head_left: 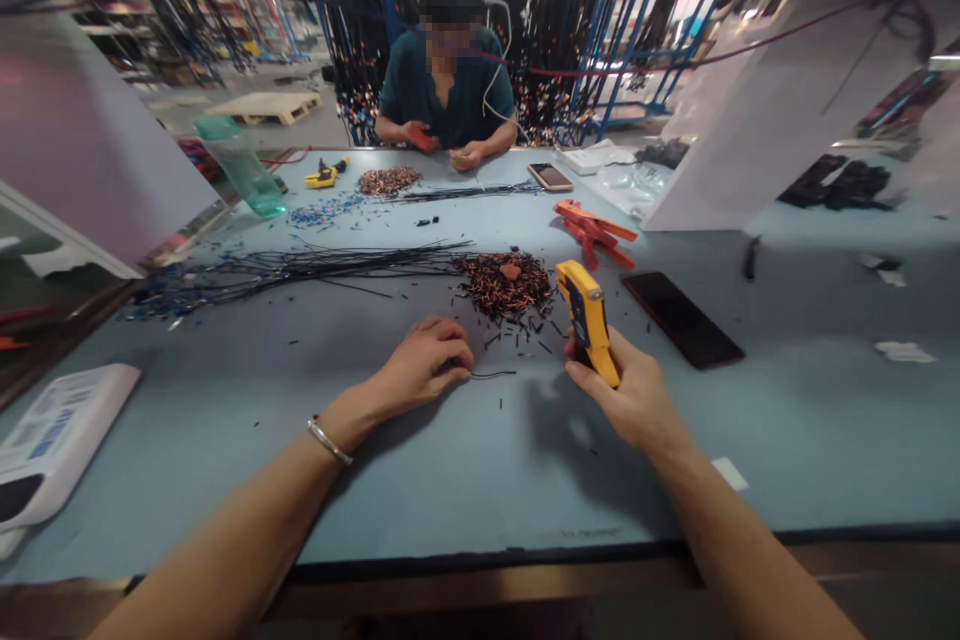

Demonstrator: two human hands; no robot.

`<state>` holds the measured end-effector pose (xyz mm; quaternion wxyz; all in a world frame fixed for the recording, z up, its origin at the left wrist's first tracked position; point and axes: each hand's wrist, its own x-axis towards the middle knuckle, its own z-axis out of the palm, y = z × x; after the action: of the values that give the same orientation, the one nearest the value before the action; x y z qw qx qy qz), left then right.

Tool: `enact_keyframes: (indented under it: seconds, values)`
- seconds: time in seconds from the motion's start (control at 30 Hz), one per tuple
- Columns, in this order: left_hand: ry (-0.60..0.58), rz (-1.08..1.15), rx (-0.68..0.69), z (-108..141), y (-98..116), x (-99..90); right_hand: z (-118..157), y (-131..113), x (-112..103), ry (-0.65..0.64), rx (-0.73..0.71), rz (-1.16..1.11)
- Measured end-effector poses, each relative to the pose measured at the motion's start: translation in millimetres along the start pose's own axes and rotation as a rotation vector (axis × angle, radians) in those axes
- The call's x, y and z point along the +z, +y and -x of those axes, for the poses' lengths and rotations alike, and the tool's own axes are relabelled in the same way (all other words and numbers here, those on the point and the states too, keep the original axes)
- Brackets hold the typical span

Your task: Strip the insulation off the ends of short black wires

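My left hand (pixel 429 357) rests low over the table, its fingers pinched on a short black wire (pixel 493 374) whose free end points right. My right hand (pixel 627 388) is wrapped around a yellow-and-black wire stripper (pixel 589 315), held upright above the table with its head on top. Between and beyond my hands lies a pile of small black and copper-coloured pieces (pixel 504 286), with loose bits scattered in front. Left of this pile stretches a bundle of long black wires (pixel 330 265), with blue tips at its left end.
A black phone (pixel 682 320) and an orange-red hand tool (pixel 594 232) lie to the right. A white device (pixel 64 440) sits at the left edge. Across the table a person (pixel 448 80) holds a red tool, near a second pile (pixel 388 181) and a green bottle (pixel 240 165).
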<state>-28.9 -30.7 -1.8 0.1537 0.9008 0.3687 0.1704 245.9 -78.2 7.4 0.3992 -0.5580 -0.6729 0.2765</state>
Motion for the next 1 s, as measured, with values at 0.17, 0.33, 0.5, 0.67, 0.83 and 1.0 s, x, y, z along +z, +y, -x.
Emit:
enact_keyframes:
  seconds: [0.17, 0.33, 0.5, 0.67, 0.83, 1.0]
  values:
    - [0.159, 0.021, 0.083, -1.4, 5.8, 2.3, 0.9, 1.7, 0.7, -0.108, 0.025, -0.140]
    - [0.496, 0.113, 0.145, -0.4, 15.9, 0.2, 2.0, 4.3, -1.9, -0.248, 0.096, -0.480]
    - [0.682, -0.200, 0.251, 5.8, 26.2, -3.6, 2.0, 0.9, 0.0, -0.131, -0.056, 0.001]
    - [0.843, -0.354, 0.261, 10.7, 30.5, -10.9, 4.1, 3.2, 11.2, -0.091, -0.332, 0.491]
    - [0.725, -0.338, 0.305, 10.4, 30.0, -2.7, 7.9, -2.1, 16.7, -0.268, -0.515, 0.562]
    - [0.557, -0.304, 0.400, 7.9, 31.3, 6.9, 7.9, -8.2, 18.3, -0.336, -0.527, 0.536]
